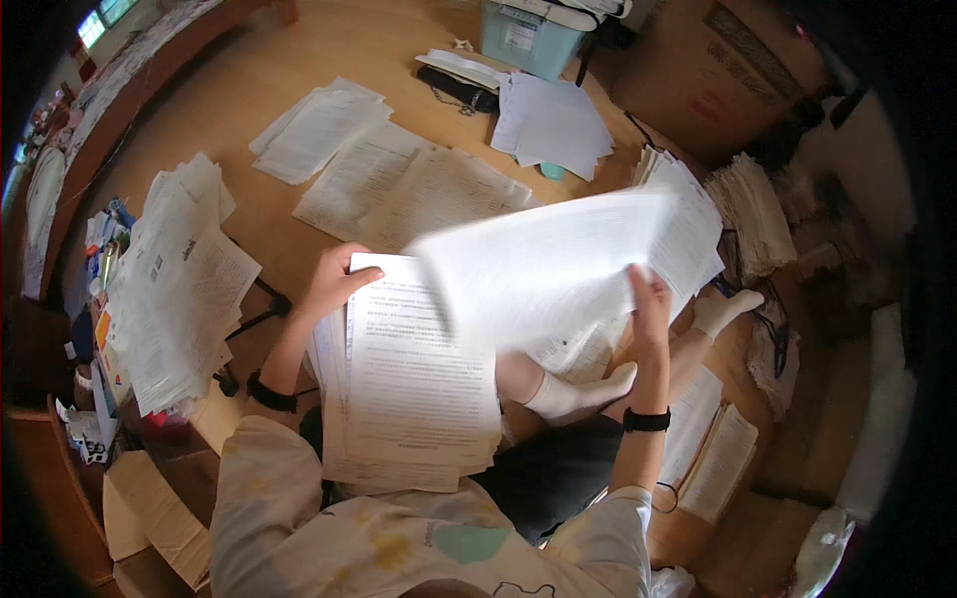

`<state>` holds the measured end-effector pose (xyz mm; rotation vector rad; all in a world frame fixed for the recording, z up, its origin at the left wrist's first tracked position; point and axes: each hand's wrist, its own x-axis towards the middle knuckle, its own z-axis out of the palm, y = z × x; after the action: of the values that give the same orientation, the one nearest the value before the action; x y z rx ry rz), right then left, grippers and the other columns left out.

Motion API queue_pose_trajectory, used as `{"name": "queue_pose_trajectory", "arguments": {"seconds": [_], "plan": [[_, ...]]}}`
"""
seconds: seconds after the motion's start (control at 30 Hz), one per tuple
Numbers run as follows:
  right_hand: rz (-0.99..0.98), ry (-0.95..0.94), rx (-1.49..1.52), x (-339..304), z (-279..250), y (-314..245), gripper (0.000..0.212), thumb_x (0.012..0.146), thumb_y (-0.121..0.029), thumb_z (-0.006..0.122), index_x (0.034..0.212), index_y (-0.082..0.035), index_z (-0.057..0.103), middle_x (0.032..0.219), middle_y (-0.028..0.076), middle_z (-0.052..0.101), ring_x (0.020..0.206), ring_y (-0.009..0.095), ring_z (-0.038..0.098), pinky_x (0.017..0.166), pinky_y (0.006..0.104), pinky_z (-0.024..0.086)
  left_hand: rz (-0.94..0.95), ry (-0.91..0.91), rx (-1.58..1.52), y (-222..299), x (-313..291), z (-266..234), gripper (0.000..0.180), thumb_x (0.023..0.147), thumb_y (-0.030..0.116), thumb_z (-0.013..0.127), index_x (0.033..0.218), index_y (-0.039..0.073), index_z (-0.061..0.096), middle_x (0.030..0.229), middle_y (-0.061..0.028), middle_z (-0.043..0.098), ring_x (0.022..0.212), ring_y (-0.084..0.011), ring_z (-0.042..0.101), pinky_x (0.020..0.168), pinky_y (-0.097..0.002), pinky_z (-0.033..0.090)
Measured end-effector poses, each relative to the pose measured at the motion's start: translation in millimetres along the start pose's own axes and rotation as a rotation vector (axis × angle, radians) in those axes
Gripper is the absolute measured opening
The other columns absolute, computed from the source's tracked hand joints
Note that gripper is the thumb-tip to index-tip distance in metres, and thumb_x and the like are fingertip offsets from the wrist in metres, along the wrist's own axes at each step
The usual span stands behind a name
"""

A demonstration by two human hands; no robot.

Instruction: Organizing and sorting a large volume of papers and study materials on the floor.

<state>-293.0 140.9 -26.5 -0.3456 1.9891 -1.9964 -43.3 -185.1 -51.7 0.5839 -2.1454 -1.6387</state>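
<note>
My left hand [337, 279] is closed on the upper left corner of a stack of printed sheets [419, 389], its thumb lying on top. The stack rests against my lap and body. In my right hand [650, 299] is a sheet of paper [548, 259], pinched near its right edge. That sheet is blurred by motion and spreads out to the right of the stack, covering part of it. Behind the sheet, at the right, a pile of printed papers [688, 219] shows partly. Under it, more printed pages lie by my socked foot [588, 394].
Loose papers [319, 130] and wide printed sheets [399, 189] lie on the wooden floor ahead. Another paper pile [179, 289] is at the left. A light blue plastic bin [533, 40], a black pouch [459, 90] and a large cardboard box [718, 75] are farther off. Booklets [723, 458] lie at the right.
</note>
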Motion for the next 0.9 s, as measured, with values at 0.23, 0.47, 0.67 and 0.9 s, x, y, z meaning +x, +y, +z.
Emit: {"name": "queue_pose_trajectory", "arguments": {"seconds": [0.23, 0.47, 0.67, 0.9], "plan": [[0.137, 0.616, 0.424, 25, -81, 85, 0.013, 0.075, -0.009, 0.059, 0.086, -0.011, 0.053, 0.075, -0.001, 0.055, 0.057, 0.010, 0.048, 0.044, 0.0220, 0.036, 0.112, 0.042, 0.389, -20, 3, -10, 0.030, 0.070, 0.017, 0.066, 0.055, 0.000, 0.046, 0.048, 0.0005, 0.043, 0.047, -0.0040, 0.036, 0.040, -0.0240, 0.028], [0.171, 0.855, 0.374, 47, -64, 126, 0.013, 0.074, -0.013, 0.061, 0.078, -0.008, 0.049, 0.073, 0.001, 0.054, 0.053, 0.010, 0.048, 0.043, 0.0221, 0.035, 0.096, 0.091, 0.252, -8, -5, 1, 0.025, 0.075, 0.014, 0.061, 0.061, -0.004, 0.052, 0.048, -0.0013, 0.045, 0.047, -0.0041, 0.038, 0.040, -0.0243, 0.029], [0.173, 0.732, 0.327, 65, -62, 132, 0.019, 0.077, -0.020, 0.059, 0.078, -0.004, 0.049, 0.071, 0.005, 0.056, 0.059, 0.015, 0.055, 0.045, 0.0248, 0.039, 0.130, 0.134, 0.328, -16, -3, 3, 0.028, 0.080, 0.019, 0.056, 0.065, -0.005, 0.052, 0.048, -0.0045, 0.043, 0.047, -0.0064, 0.037, 0.043, -0.0258, 0.031], [0.502, -0.013, 0.195, 5, 7, 92, 0.029, 0.080, -0.027, 0.045, 0.094, -0.004, 0.058, 0.072, 0.005, 0.057, 0.051, 0.008, 0.042, 0.044, 0.0222, 0.037, 0.074, 0.165, 0.251, -15, -6, 3, 0.031, 0.081, 0.020, 0.055, 0.061, -0.004, 0.050, 0.047, -0.0035, 0.042, 0.046, -0.0069, 0.035, 0.041, -0.0259, 0.029]]}}
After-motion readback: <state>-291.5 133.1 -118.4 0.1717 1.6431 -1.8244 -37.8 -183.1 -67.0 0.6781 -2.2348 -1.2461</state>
